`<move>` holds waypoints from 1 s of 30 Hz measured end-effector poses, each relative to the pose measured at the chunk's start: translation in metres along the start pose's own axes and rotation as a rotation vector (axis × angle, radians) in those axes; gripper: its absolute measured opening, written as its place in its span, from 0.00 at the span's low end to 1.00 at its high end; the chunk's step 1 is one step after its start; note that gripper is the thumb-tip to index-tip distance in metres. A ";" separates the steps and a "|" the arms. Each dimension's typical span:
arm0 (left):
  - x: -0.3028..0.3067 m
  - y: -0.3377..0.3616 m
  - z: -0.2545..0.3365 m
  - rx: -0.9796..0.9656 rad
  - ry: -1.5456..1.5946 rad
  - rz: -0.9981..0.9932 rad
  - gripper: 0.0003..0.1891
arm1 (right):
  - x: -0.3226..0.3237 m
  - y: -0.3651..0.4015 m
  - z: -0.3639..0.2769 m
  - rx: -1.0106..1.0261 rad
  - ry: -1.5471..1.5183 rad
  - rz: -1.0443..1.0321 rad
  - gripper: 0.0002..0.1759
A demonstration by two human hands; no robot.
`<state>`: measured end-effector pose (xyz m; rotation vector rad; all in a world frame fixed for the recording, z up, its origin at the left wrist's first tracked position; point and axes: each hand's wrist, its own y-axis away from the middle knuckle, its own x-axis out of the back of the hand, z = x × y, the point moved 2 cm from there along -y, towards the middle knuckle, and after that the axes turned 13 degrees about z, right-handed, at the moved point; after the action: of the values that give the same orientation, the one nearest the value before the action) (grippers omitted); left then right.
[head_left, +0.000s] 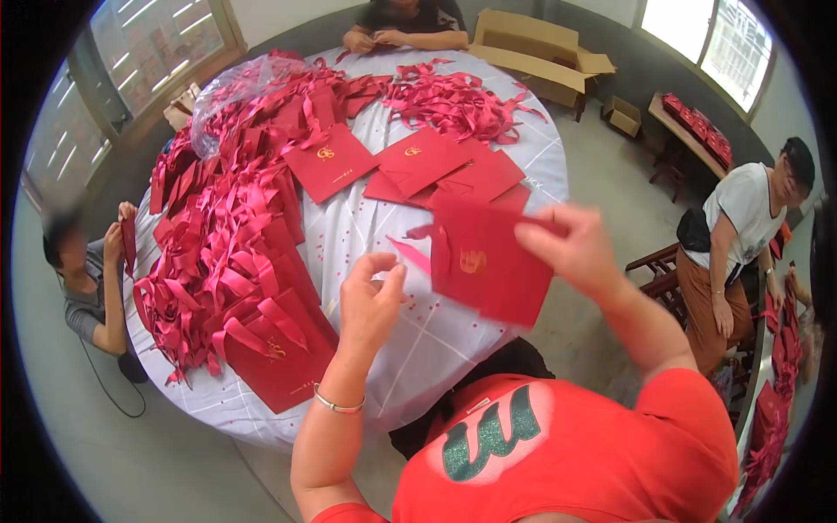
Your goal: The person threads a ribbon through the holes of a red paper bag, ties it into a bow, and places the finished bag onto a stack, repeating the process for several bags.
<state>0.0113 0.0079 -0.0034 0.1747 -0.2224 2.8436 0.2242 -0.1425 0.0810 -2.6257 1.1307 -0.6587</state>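
My right hand (575, 248) grips a red paper gift bag (493, 275) by its edge, thumb on the front, above the near side of the table. The bag carries a gold emblem and is slightly blurred. A loose pink ribbon (411, 254) sticks out from its left side. My left hand (370, 301) is raised just left of the bag, thumb and forefinger bent and apart, with nothing visible between them. Beyond the held bag, several flat red bags (427, 161) overlap on the white tablecloth (349, 235).
Ribbon-handled red bags (253, 288) crowd the table's left side. A pile of pink ribbons (458, 100) lies at the back. Other people sit at the left and far side; a person in a white shirt (741, 218) is at right. A cardboard box (532, 52) stands behind.
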 end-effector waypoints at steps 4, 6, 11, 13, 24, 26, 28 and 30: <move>0.003 -0.004 -0.005 0.095 0.022 -0.069 0.12 | -0.024 -0.050 -0.036 0.705 -0.038 0.169 0.07; 0.003 -0.004 -0.006 0.066 0.102 0.006 0.11 | -0.043 -0.048 -0.035 1.043 0.093 0.161 0.14; 0.017 -0.014 -0.005 -0.103 0.209 0.308 0.05 | -0.075 0.017 0.008 1.291 0.389 -0.044 0.17; 0.020 -0.015 -0.003 -0.186 0.069 0.283 0.05 | -0.081 0.040 0.023 1.316 0.375 -0.164 0.18; -0.001 0.001 0.004 -0.652 -0.565 -0.013 0.09 | -0.068 -0.048 0.049 0.893 0.095 -0.091 0.14; -0.002 0.001 0.003 -0.642 -0.569 -0.028 0.10 | -0.067 -0.112 0.075 0.795 0.220 0.024 0.06; -0.003 0.001 0.002 -0.662 -0.563 -0.021 0.11 | -0.068 -0.170 0.109 0.726 0.410 0.072 0.04; -0.004 0.002 0.006 -0.660 -0.558 -0.018 0.12 | -0.077 -0.216 0.138 0.721 0.501 0.085 0.05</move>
<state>0.0156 0.0040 0.0020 0.8018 -1.2243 2.4687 0.3812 0.0632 0.0121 -1.8358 0.8687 -1.4374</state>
